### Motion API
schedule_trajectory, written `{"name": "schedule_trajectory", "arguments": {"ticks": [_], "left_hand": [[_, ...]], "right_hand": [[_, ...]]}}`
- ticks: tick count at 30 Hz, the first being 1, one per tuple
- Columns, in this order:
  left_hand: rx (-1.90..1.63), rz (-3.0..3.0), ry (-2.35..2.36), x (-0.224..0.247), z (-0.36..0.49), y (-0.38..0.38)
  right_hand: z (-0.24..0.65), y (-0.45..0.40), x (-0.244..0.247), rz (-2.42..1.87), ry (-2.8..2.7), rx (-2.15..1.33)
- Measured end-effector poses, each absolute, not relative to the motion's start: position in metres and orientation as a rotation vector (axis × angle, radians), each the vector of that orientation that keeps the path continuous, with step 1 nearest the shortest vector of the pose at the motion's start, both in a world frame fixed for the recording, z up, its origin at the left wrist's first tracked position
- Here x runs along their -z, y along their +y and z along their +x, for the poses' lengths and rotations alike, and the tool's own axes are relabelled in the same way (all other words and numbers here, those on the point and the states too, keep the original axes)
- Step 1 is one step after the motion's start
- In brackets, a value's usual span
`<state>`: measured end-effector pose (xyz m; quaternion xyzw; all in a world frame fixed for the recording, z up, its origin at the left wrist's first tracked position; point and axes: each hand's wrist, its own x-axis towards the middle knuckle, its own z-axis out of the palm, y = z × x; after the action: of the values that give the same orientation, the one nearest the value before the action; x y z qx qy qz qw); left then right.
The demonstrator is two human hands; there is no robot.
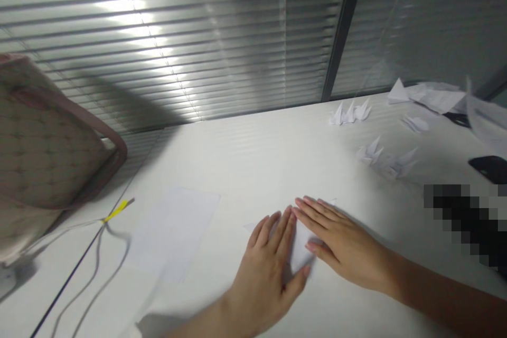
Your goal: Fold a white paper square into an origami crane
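A folded white paper [301, 247] lies low and right of centre on the desk [245, 169], mostly covered by both hands, so its long axis is hard to tell; the strip between them runs roughly up and down the frame. The left hand [265, 280] comes from the bottom edge and lies against its lower left side, and the right hand [343, 240] reaches in from the right, fingertips almost meeting the left hand's. Both grips are flat and open, palms down, pinching nothing. A flat white sheet [174, 235] lies to their left. Paper cranes [350, 113] stand toward the upper right, and a grey cable [95, 274] with yellow tape [116, 211] crosses the lower left, below a pink-trimmed bag [39, 137].
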<state>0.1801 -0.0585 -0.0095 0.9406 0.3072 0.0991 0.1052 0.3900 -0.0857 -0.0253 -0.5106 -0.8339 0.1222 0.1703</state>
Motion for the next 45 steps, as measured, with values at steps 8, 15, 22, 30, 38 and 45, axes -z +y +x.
{"name": "schedule_trajectory", "arguments": {"ticks": [8, 15, 22, 30, 38, 45], "left_hand": [[-0.255, 2.848, 0.961, 0.010, 0.183, -0.059], [-0.290, 2.889, 1.012, 0.013, 0.184, -0.059], [-0.310, 2.924, 1.037, 0.012, 0.176, -0.058], [-0.241, 2.960, 1.181, 0.016, 0.136, -0.057], [-0.197, 2.907, 1.130, 0.015, 0.129, -0.056], [-0.090, 2.879, 0.854, -0.002, 0.117, -0.019]], "right_hand": [[0.381, -0.089, 0.025, -1.562, -2.412, -0.321], [0.381, -0.088, 0.024, -1.564, -2.420, -0.270], [0.392, -0.094, 0.030, -1.601, -2.397, -0.157], [0.428, -0.110, 0.043, -1.724, -2.318, 0.057], [0.426, -0.108, 0.037, -1.682, -2.249, -0.003], [0.431, -0.089, 0.003, -1.117, -2.611, -0.285]]}}
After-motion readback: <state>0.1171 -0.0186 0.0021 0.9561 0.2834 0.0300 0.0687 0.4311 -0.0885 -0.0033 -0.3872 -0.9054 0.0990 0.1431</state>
